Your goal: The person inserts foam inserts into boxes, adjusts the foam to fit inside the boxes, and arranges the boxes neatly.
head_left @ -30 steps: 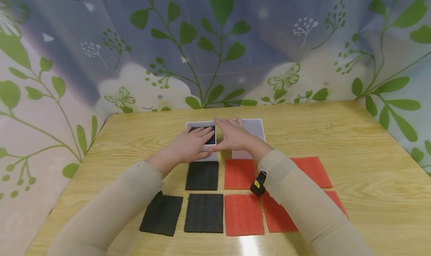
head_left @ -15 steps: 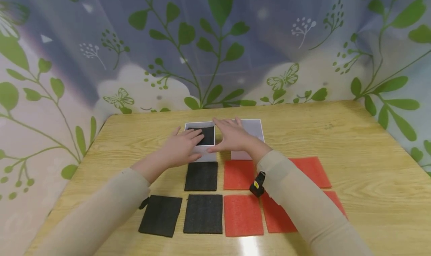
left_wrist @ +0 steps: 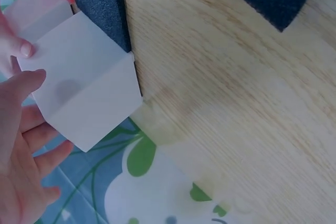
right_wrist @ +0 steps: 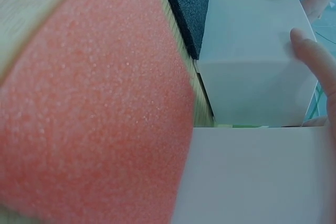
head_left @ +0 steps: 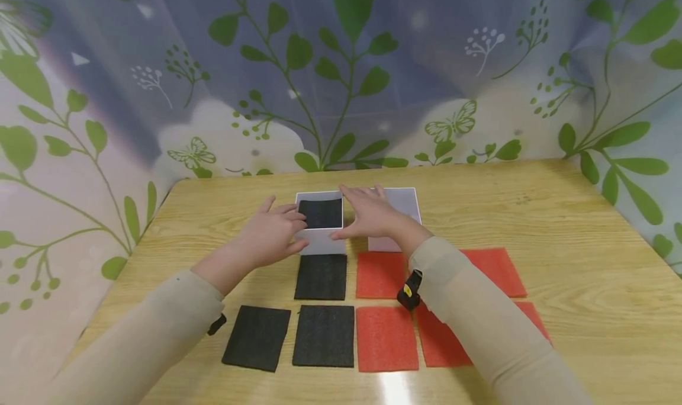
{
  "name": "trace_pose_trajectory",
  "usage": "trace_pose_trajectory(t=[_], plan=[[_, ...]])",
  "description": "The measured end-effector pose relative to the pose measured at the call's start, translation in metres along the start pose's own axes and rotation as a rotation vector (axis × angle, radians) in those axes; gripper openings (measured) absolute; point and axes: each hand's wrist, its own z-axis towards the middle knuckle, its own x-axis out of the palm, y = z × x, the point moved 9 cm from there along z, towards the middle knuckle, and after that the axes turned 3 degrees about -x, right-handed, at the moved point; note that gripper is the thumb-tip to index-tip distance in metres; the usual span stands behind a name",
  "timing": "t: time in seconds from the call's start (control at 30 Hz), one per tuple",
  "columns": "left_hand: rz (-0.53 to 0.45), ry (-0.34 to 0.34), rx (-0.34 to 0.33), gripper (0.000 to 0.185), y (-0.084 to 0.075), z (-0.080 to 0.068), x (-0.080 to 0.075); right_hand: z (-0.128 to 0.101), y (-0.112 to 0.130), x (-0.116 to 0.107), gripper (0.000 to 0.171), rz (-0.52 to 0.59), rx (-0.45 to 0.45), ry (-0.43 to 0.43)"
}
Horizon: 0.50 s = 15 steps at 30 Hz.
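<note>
white box [head_left: 319, 230] with a black foam pad [head_left: 320, 213] inside, at the far middle of the wooden table [head_left: 559, 227]. left hand [head_left: 269, 233] just beside its left wall, fingers relaxed and spread, grasping nothing. right hand [head_left: 370, 215] flat across the second white box [head_left: 399, 206], thumb against the first. black [head_left: 319, 276] and red foam pads [head_left: 385, 338] in rows nearer.

bare table [head_left: 559, 215] right of the boxes [head_left: 396, 206] seems free; foam sheets [head_left: 383, 337] crowd the front.
</note>
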Motion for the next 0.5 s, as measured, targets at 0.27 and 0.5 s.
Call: trace_pose_trajectory(t=[0.27, 0.5], plan=[[0.014, -0.04, -0.012, 0.035, 0.0028, -0.0014, -0.0009, -0.0003, 0.0, -0.0002, 0.111, 0.006, 0.003, -0.004], [0.012, -0.019, -0.016, 0.038, 0.0022, 0.0006, 0.0011, 0.0004, -0.0007, 0.0, 0.111, -0.001, 0.001, -0.002]])
